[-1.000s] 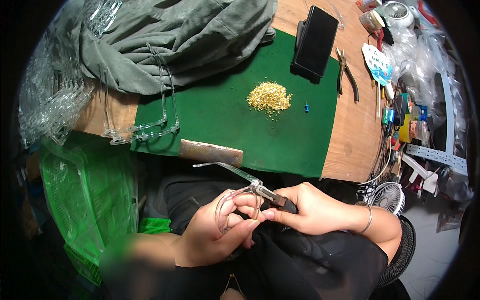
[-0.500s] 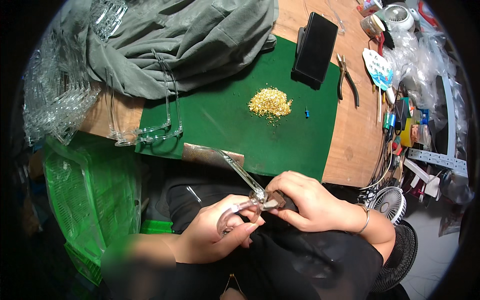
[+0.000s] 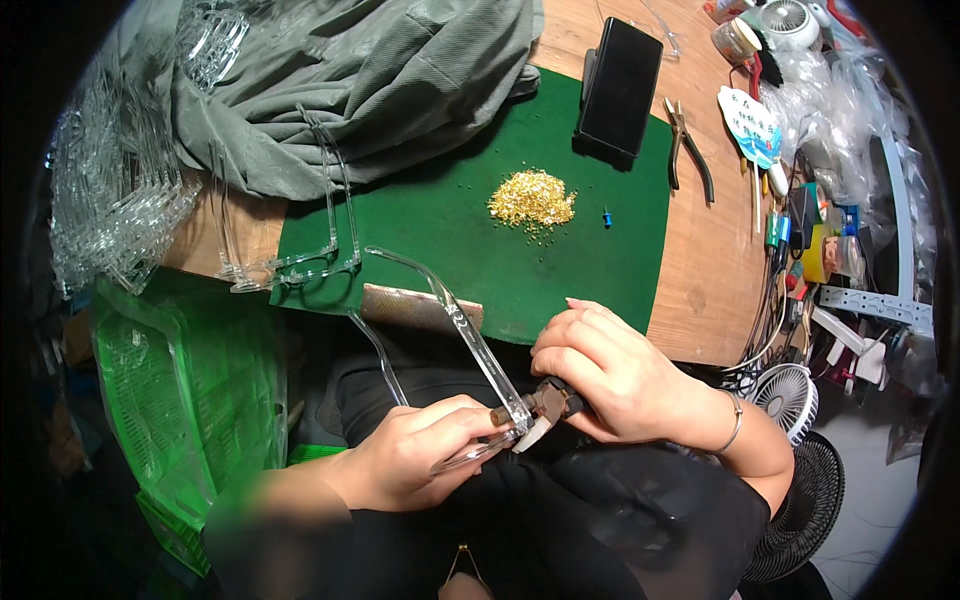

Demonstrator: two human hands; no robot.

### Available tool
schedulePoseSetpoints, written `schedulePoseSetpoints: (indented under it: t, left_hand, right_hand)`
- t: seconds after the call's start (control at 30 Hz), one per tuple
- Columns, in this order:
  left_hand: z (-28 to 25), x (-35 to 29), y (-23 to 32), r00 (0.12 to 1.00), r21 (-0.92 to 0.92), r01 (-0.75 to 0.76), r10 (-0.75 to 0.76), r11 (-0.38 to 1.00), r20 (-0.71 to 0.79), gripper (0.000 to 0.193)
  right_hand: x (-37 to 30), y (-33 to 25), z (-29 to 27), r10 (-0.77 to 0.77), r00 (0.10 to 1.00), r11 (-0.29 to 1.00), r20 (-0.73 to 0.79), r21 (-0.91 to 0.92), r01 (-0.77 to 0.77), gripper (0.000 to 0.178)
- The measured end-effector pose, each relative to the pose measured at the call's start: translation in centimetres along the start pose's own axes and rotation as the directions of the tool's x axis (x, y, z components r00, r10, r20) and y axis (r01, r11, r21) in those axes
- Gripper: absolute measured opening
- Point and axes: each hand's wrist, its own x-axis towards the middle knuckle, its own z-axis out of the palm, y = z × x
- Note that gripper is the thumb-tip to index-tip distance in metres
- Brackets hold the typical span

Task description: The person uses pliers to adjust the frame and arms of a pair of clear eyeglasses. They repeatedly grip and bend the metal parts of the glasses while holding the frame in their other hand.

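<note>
My left hand (image 3: 410, 455) is closed around the front of a pair of clear plastic eyeglasses (image 3: 470, 335). One temple slants up and away over the table edge; the other (image 3: 378, 355) rises from behind my left fingers. My right hand (image 3: 620, 380) grips pliers (image 3: 550, 402) with dark handles, mostly hidden in the palm. The plier jaws are at the hinge corner of the glasses; whether they clamp a part there I cannot tell. Beyond my hands, a heap of small gold-coloured pieces (image 3: 532, 198) lies on the green mat (image 3: 420, 220).
A blue pushpin (image 3: 607, 217), a black phone (image 3: 620, 95) and another pair of pliers (image 3: 688, 150) lie to the right. More clear frames (image 3: 120, 200) are piled left beside grey cloth (image 3: 370, 90). A green basket (image 3: 190, 380) stands below. Small fans (image 3: 783, 400) are at right.
The eyeglasses have turned in my left hand: the rim faces up less, and both temples now show. My right hand has shifted its hold, with the plier jaws now pointing down at the hinge corner.
</note>
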Motion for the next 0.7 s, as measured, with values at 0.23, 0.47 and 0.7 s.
schedulePoseSetpoints:
  t: [0.23, 0.47, 0.7]
  left_hand:
    - [-0.1, 0.2, 0.1, 0.998, 0.103, -0.065, 0.067, 0.993, -0.017, 0.034]
    - [-0.4, -0.1, -0.5, 0.996, 0.166, -0.062, 0.05, 0.984, 0.079, 0.037]
    - [-1.3, 0.2, -0.2, 0.981, -0.154, 0.193, -0.184, 0.969, 0.066, 0.034]
  right_hand:
    - [-0.6, 0.1, 0.8, -0.008, 0.999, 0.999, -0.031, -0.044, 0.006, 0.028]
    - [-0.7, -0.1, 0.5, 0.059, 0.995, 0.985, 0.084, -0.167, -0.044, 0.022]
    - [0.3, 0.1, -0.2, 0.119, 0.992, 0.991, 0.043, 0.055, -0.122, 0.027]
